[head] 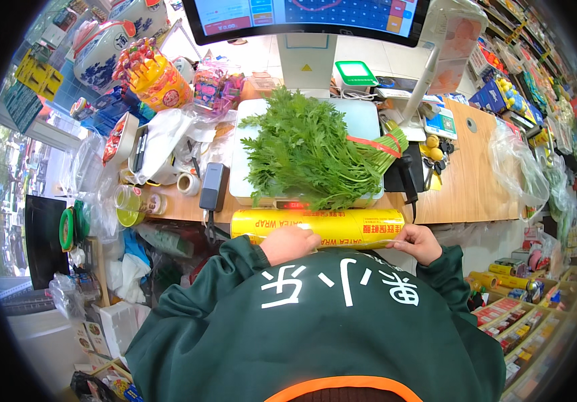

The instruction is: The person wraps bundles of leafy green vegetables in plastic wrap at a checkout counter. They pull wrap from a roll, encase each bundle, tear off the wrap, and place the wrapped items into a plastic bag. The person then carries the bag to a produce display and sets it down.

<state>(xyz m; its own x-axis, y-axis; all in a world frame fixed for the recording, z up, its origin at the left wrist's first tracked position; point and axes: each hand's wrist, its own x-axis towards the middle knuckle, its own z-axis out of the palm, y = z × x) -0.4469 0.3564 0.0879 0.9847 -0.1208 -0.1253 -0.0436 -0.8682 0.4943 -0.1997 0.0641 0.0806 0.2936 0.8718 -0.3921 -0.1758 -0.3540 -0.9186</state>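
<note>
A yellow roll of cling film (313, 221) with red print lies along the counter's near edge, close against my body. My left hand (291, 244) rests on the roll's near side, left of its middle, fingers bent over. At the roll's right end, my right hand (416, 244) pinches what looks like the film's loose edge between thumb and fingertips. Just beyond the roll, a large bunch of leafy greens (303, 145) lies on a white scale (248, 171). A red band (376, 144) ties its stems, which point right. Below the leaves, a red digital readout is partly covered.
A monitor (308, 30) overhangs the back. Left stand a lollipop tub (162, 83), a power bank (213, 186), a tape roll (188, 184) and a glass jar (128, 198). Rightward are a black handheld device (408, 176), keys (448, 147) and clear plastic bags (517, 166).
</note>
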